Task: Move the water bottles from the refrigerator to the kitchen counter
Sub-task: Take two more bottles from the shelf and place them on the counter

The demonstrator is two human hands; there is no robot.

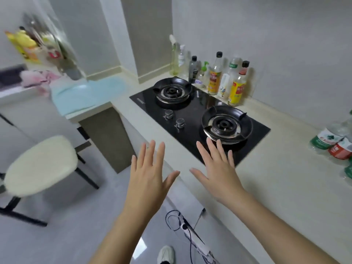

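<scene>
Both hands are hovering empty, fingers spread wide and gripping nothing: the left hand is hanging over the floor just off the counter edge, and the right hand is reaching over the counter, its fingertips overlapping the near rim of the closer burner on the stove. The water bottles are lying on their sides well to the right of the right fingers, at the frame's edge and partly cut off; the refrigerator is not showing. Beyond the fingertips, condiment bottles are standing along the wall. Judged risks: the lying bottles are probably free to roll toward the counter edge, and a cable trailing on the floor below the left wrist could be catching a foot on any return trip.
</scene>
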